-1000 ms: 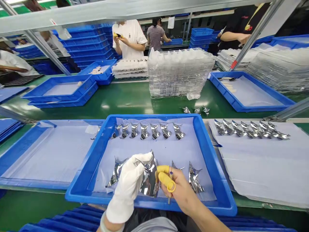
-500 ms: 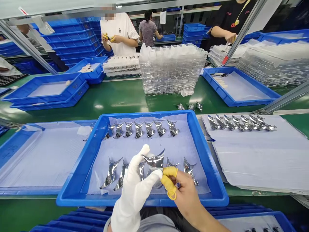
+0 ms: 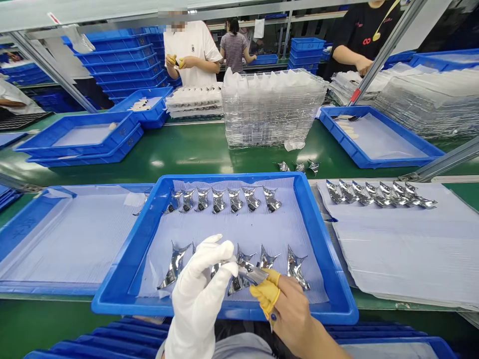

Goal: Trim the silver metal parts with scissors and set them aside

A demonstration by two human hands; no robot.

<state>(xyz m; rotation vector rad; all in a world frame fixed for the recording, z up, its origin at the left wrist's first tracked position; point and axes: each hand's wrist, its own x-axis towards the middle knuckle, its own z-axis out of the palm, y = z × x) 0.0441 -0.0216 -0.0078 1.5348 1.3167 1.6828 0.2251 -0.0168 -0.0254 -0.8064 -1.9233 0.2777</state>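
Observation:
A shiny chrome piece with pointed corners [image 3: 253,273] is held between my hands, seen nearly edge-on above the blue tray [image 3: 339,279]. My left hand [image 3: 200,284], in a white glove, pinches its left end between thumb and fingers. At its right end, the fingers of my right hand [image 3: 286,301], in yellow finger cots, are closed on it. A thin stick with a dark blue end [image 3: 273,317] sticks out of my right palm; its other end is hidden. Similar chrome pieces [image 3: 218,200] lie in two rows on the paper-lined tray, the near row partly behind my hands.
To the right, more chrome pieces [image 3: 379,194] lie on white paper sheets [image 3: 404,249]. A paper-lined blue tray [image 3: 22,239] is at left. Beyond stand stacked clear plastic trays [image 3: 273,109] and another blue tray [image 3: 396,162]. Co-workers [image 3: 192,50] stand across the green bench.
The chrome piece has been turned from face-on to nearly edge-on and lowered slightly. My left fingers have closed over its left end. My right hand has shifted slightly right and down.

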